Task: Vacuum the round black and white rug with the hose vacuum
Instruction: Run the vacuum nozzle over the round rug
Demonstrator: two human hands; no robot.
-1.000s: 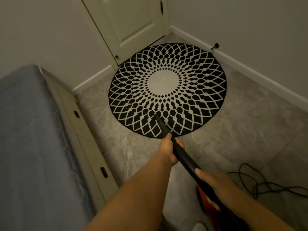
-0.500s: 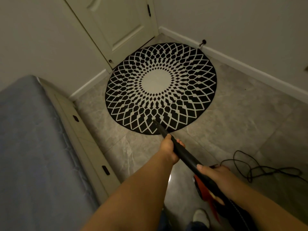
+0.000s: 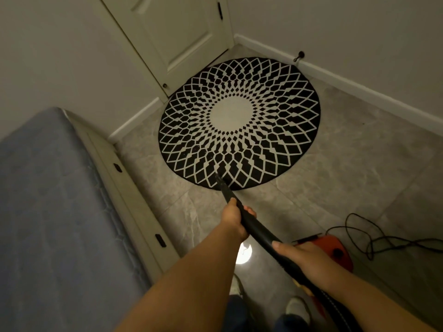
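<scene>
The round black and white rug (image 3: 239,123) lies on the grey tile floor in front of a door. A black vacuum hose wand (image 3: 254,226) runs from the lower right up to the rug, and its narrow tip rests on the rug's near edge. My left hand (image 3: 233,220) grips the wand close to the tip end. Further back, my right hand (image 3: 299,262) holds the same wand. The red vacuum body (image 3: 335,250) sits on the floor just right of my right hand.
A bed with a grey mattress (image 3: 48,224) and cream frame fills the left side. A cream door (image 3: 177,32) stands behind the rug. A black power cord (image 3: 374,240) lies looped on the floor at right. A door stop (image 3: 298,56) sticks out from the baseboard.
The view has shifted so the rug sits further right and lower. The wand tip stays on the rug's near edge, a little further left. The red vacuum body now shows more fully.
</scene>
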